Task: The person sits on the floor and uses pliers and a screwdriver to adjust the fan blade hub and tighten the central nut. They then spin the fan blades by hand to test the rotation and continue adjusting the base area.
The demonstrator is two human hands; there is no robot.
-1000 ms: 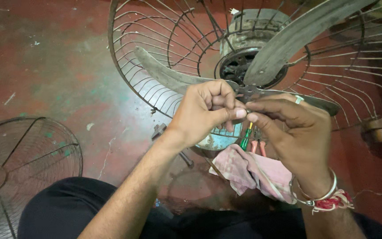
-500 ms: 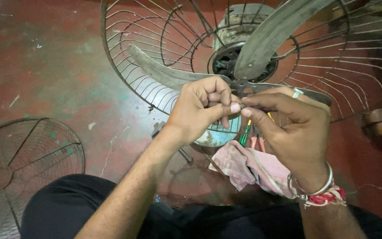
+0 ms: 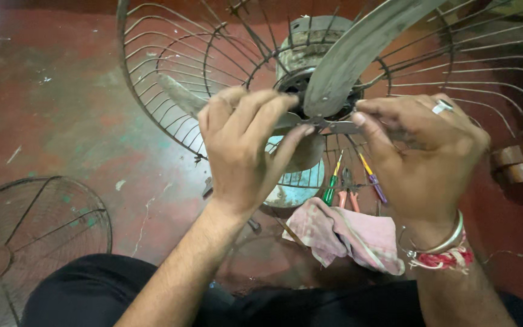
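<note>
head view: the left hand [image 3: 243,151] and the right hand [image 3: 422,154] are raised side by side in front of a dusty fan [image 3: 316,66] that lies on the red floor [image 3: 49,109]. between them they hold a small grey metal part [image 3: 328,126], just below the fan's motor hub [image 3: 310,54]. the left thumb and forefinger are pinched together on the part's left end, the other left fingers curled down over them. the right thumb and forefinger are pressed on its right end, the rest of that hand's fingers lying close together; a ring [image 3: 441,107] sits on one finger, and a metal bangle [image 3: 437,239] with red thread is on the wrist. a broad grey blade [image 3: 364,48] runs from the hub toward 1 o'clock, and the rear wire guard [image 3: 164,79] spreads behind both hands. at 6 o'clock from the part, on the floor, lies a pink rag [image 3: 346,233], and just above it are a green-handled screwdriver [image 3: 332,184], a purple-handled screwdriver [image 3: 373,181] and pliers [image 3: 347,191], close together. at 8 o'clock, well apart from the hands, a loose round wire guard [image 3: 31,236] lies flat. the person's dark trousers [image 3: 92,290] fill the bottom edge.
</note>
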